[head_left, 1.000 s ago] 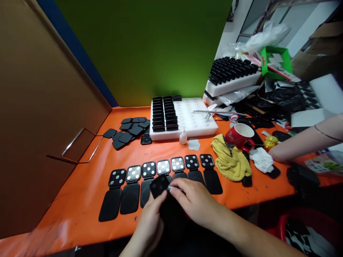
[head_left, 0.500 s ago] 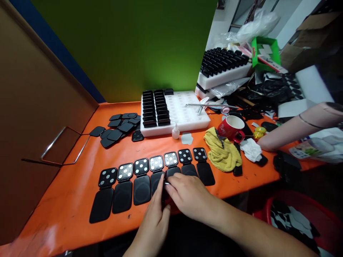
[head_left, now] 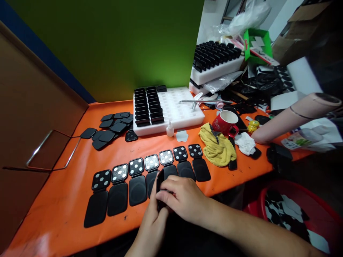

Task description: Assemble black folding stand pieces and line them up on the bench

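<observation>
My left hand [head_left: 153,217] is closed around a black flat piece [head_left: 160,178], which stands on edge near the table's front. My right hand [head_left: 184,198] is bent against that piece from the right, thumb and fingers pinched together. Something small and dark shows at its fingertips, too little of it to name. Just beyond my hands runs a row of several unfolded black hinged pads. Their small upper panels [head_left: 136,166] carry light round dots, and their larger lower panels [head_left: 117,199] are plain black. My hands partly cover the middle ones.
Behind the row are a white foam tray [head_left: 177,107] with black pieces, a small dropper bottle [head_left: 169,129] and a pile of black pads [head_left: 118,126]. Rightward lie a yellow cloth [head_left: 218,148], a red mug [head_left: 225,123] and a pinkish cylinder [head_left: 292,117]. A wire frame [head_left: 53,167] stands left.
The black piece has risen higher into view between my hands, and my right fingers have shifted down along it. The whole view has swung slightly to the right.
</observation>
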Tool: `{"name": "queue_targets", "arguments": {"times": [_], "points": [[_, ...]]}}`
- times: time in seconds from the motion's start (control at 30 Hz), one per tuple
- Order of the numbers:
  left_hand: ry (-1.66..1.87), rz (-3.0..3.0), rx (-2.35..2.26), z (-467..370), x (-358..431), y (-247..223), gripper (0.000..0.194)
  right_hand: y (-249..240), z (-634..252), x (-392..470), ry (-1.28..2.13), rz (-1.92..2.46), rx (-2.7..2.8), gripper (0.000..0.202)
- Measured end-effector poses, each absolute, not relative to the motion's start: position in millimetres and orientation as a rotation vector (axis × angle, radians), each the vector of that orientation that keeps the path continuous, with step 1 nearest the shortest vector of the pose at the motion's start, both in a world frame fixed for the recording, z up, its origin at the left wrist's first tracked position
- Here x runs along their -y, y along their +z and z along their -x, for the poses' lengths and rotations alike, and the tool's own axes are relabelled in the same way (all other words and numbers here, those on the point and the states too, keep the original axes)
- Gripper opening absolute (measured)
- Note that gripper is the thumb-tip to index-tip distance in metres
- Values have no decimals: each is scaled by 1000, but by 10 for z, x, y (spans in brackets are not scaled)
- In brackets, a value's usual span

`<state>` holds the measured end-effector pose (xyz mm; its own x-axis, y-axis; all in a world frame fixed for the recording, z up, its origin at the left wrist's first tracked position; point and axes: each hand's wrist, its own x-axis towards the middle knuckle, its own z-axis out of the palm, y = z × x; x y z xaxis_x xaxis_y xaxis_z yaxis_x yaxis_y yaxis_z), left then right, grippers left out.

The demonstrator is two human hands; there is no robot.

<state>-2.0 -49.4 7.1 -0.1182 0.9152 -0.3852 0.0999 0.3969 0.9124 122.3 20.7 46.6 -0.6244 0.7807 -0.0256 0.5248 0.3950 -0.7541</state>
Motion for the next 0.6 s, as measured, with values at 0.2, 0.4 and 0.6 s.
{"name": "queue_targets", "arguments": {"times": [0.2,0.4,0.6], "points": [[916,-1103,-1596,4,460,14,61,519,-1243,-180,838,1201,2548,34],[830,-1121,-1528,-5,499,51,61,482,-1272,-144,988,1197,2402,24],[716,-831,-1474,-19,524,124,75,396,-1276,-206,1419,1132,2005,31]]}}
